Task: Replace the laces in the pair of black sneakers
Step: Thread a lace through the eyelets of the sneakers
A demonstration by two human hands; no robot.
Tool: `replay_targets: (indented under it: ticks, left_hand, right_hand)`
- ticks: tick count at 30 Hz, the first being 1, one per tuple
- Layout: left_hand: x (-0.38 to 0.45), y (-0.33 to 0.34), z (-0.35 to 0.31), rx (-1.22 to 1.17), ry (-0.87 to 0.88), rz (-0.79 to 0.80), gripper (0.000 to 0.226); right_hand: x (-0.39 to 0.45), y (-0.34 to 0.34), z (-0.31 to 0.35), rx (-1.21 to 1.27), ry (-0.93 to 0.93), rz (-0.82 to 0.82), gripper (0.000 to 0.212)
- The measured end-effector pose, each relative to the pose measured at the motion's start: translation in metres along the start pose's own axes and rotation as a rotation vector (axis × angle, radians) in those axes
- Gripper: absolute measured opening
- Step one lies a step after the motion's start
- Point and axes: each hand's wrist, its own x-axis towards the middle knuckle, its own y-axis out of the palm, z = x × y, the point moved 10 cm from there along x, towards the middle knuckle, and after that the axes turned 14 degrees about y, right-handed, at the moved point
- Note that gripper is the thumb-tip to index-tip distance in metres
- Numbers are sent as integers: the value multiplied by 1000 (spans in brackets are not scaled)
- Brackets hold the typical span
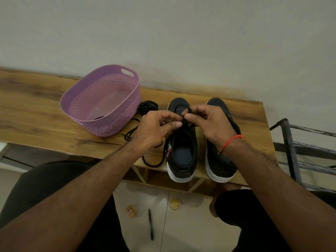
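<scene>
Two black sneakers with white soles stand side by side on the wooden table, heels toward me: the left sneaker [181,153] and the right sneaker [219,160]. Above the left sneaker's tongue my left hand [154,128] and my right hand [211,122] both pinch a black lace [185,110], which loops over the toe. Its loose part [151,163] trails off the shoe's left side onto the table. A bundled black lace [148,105] lies beside the basket, and another loose lace [131,132] runs in front of it.
A purple perforated basket [101,122] stands on the table [36,106] at the left, something dark in its bottom. A metal rack [300,142] is at the right. On the floor lie a pen [151,224] and small scraps. The wall is close behind.
</scene>
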Motion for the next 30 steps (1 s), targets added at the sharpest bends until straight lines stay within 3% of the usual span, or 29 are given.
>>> replay_targets:
  ticks: [2, 10, 16, 24, 30]
  left_hand:
    - [0, 4, -2, 12, 19, 20, 22]
    - [6, 19, -23, 476, 241, 13, 29]
    - [11, 12, -25, 551, 208, -62, 28]
    - [19, -16, -20, 407, 219, -8, 17]
    - [7, -45, -20, 671, 217, 5, 18]
  right_hand:
    - [1, -1, -2, 37, 17, 0, 15]
    - [-2, 2, 5, 69, -6, 46, 8]
    - [1, -12, -7, 127, 83, -92, 3]
    - [7, -30, -23, 110, 188, -202, 13]
    - [7, -28, -20, -116, 235, -158, 20]
